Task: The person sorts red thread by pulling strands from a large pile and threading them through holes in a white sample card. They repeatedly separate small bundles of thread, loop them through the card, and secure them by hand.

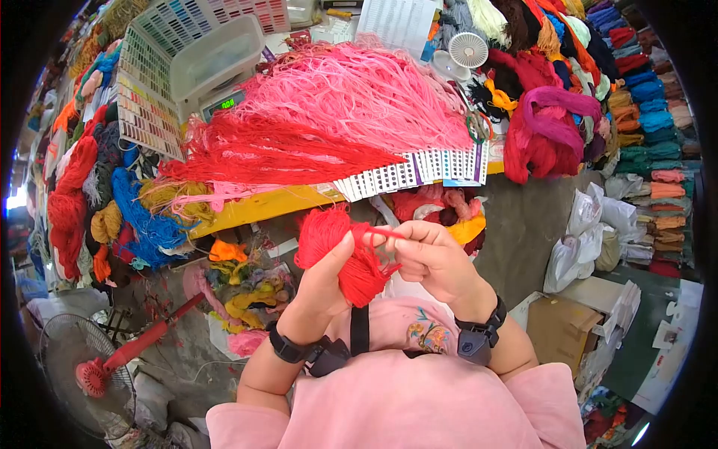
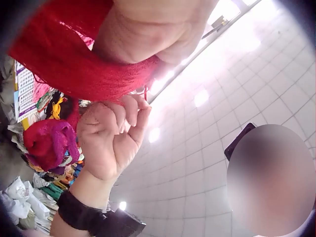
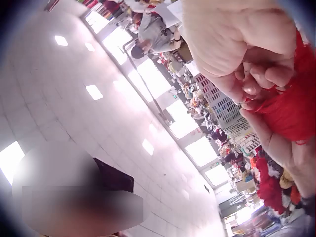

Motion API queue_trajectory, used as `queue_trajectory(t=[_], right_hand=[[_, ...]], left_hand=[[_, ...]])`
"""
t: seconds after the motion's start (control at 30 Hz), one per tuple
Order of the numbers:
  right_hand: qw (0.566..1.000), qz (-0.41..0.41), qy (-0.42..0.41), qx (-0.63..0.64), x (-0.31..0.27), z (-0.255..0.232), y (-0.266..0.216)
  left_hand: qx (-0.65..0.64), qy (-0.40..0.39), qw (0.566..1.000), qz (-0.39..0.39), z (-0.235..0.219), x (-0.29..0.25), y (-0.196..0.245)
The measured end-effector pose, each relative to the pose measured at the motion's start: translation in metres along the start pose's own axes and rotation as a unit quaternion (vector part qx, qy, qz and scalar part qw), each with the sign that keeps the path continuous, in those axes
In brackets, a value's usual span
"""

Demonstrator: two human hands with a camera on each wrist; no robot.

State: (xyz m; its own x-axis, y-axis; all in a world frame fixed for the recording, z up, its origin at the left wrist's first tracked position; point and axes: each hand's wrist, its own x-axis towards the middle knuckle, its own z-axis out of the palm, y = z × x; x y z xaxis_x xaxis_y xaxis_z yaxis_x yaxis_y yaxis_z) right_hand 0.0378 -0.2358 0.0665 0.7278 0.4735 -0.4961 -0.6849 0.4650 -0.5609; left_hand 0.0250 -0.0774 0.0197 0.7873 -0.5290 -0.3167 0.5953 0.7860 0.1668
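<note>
A thick bundle of red yarn [image 1: 325,243] is held up in front of the chest. My left hand [image 1: 329,273] grips it, thumb across the near side. The thumb and fingers of my right hand [image 1: 430,258] pinch a thin red strand [image 1: 385,233] at the bundle's right side. In the left wrist view the red yarn [image 2: 94,74] spreads below the left hand [image 2: 153,29], and the right hand [image 2: 111,136] is just under it with curled fingers. From the right wrist, the right hand's fingers [image 3: 259,79] meet the red yarn [image 3: 291,108] close to the left thumb.
Ahead, a yellow-edged table [image 1: 262,206] bears a large pink yarn pile [image 1: 351,97], loose red yarn [image 1: 269,153], shade cards [image 1: 411,173], a clear bin [image 1: 217,56] and a small white fan [image 1: 469,50]. A pedestal fan [image 1: 90,374] stands at left, a cardboard box [image 1: 565,325] at right.
</note>
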Motion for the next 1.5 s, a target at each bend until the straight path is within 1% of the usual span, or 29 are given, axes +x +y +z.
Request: queue_trajectory(t=[0.03, 0.07, 0.13, 0.17, 0.23, 0.33, 0.37, 0.43, 0.47, 0.53, 0.57, 0.63, 0.67, 0.73, 0.77, 0.83, 0.87, 0.93, 1.07, 1.13, 1.17, 1.23, 1.27, 1.33, 1.47, 1.5], right_hand=[[0.999, 0.004, 0.043, -0.014, -0.001, 0.004, -0.003], [0.999, 0.004, 0.044, -0.013, -0.002, 0.007, -0.004], [0.991, 0.001, 0.094, -0.091, -0.002, 0.010, -0.004], [0.991, 0.000, 0.095, -0.090, -0.001, 0.010, -0.003], [0.976, -0.051, 0.092, -0.192, 0.001, 0.010, 0.000], [0.971, -0.067, 0.102, -0.208, 0.006, 0.005, 0.008], [0.971, -0.068, 0.102, -0.207, 0.005, 0.007, 0.006], [0.971, -0.017, 0.129, -0.202, 0.001, 0.010, -0.001], [0.971, -0.017, 0.129, -0.201, 0.000, 0.006, 0.000], [0.984, -0.080, 0.070, -0.141, 0.001, -0.006, 0.005], [0.984, -0.079, 0.069, -0.141, 0.000, -0.007, 0.004], [0.998, -0.032, 0.057, -0.013, -0.002, -0.007, 0.002], [0.998, -0.032, 0.059, -0.011, -0.002, -0.008, 0.002], [0.999, -0.013, 0.029, -0.016, -0.002, -0.010, 0.002], [0.999, -0.014, 0.030, -0.014, -0.002, -0.006, 0.002], [0.983, 0.005, 0.105, -0.151, 0.000, 0.005, 0.001], [0.983, 0.005, 0.106, -0.150, 0.001, 0.006, 0.002], [0.969, 0.014, 0.106, -0.222, 0.004, 0.007, 0.002], [0.973, 0.008, 0.114, -0.202, 0.008, 0.007, 0.004], [0.985, -0.001, 0.123, -0.120, 0.008, 0.005, 0.006], [0.985, -0.001, 0.122, -0.120, 0.008, 0.005, 0.006], [0.992, 0.006, 0.104, -0.065, 0.008, 0.004, 0.005], [0.992, 0.006, 0.105, -0.065, 0.008, 0.003, 0.005], [0.995, 0.010, 0.092, -0.022, 0.009, 0.002, 0.004], [0.996, 0.014, 0.088, -0.022, 0.011, 0.001, 0.002], [0.996, 0.013, 0.090, -0.023, 0.011, 0.002, 0.001]], left_hand=[[-0.023, -0.016, 1.000, 0.009, -0.001, 0.001, -0.002], [-0.022, -0.016, 1.000, 0.008, -0.001, 0.001, -0.002], [0.005, 0.028, 1.000, -0.007, 0.001, 0.001, -0.002], [0.005, 0.028, 1.000, -0.008, 0.003, 0.001, -0.002], [0.009, 0.023, 1.000, 0.007, 0.005, 0.000, -0.005], [0.013, 0.033, 0.999, -0.018, -0.004, 0.002, -0.009], [0.013, 0.033, 0.999, -0.018, -0.004, 0.001, -0.009], [0.016, 0.013, 1.000, 0.004, -0.003, 0.000, -0.010], [0.016, 0.013, 1.000, 0.004, 0.001, 0.000, -0.008], [0.036, -0.015, 0.999, 0.002, 0.010, 0.001, -0.004], [0.035, -0.014, 0.999, 0.003, 0.007, 0.000, -0.004], [0.083, -0.041, 0.996, 0.009, -0.004, -0.001, -0.003], [0.083, -0.041, 0.996, 0.007, -0.004, -0.001, -0.004], [0.078, -0.030, 0.996, 0.020, -0.001, -0.001, -0.004], [0.079, -0.030, 0.996, 0.018, 0.000, -0.001, -0.003], [0.077, -0.010, 0.997, -0.001, 0.003, -0.002, -0.002], [0.078, -0.009, 0.997, -0.002, 0.004, -0.002, -0.002], [0.068, 0.003, 0.998, -0.007, 0.005, -0.002, -0.003], [0.071, 0.023, 0.997, 0.003, 0.008, -0.002, -0.001], [0.027, -0.002, 1.000, -0.015, 0.003, 0.000, 0.001], [0.027, -0.002, 1.000, -0.015, 0.004, 0.000, 0.002], [0.088, 0.027, 0.996, 0.002, 0.006, 0.002, 0.001], [0.088, 0.027, 0.996, 0.002, 0.006, 0.003, 0.000], [0.060, 0.050, 0.997, 0.014, 0.005, 0.004, -0.001], [0.067, 0.047, 0.996, 0.019, 0.002, 0.005, -0.001], [0.047, 0.055, 0.997, 0.020, 0.003, 0.006, -0.001]])
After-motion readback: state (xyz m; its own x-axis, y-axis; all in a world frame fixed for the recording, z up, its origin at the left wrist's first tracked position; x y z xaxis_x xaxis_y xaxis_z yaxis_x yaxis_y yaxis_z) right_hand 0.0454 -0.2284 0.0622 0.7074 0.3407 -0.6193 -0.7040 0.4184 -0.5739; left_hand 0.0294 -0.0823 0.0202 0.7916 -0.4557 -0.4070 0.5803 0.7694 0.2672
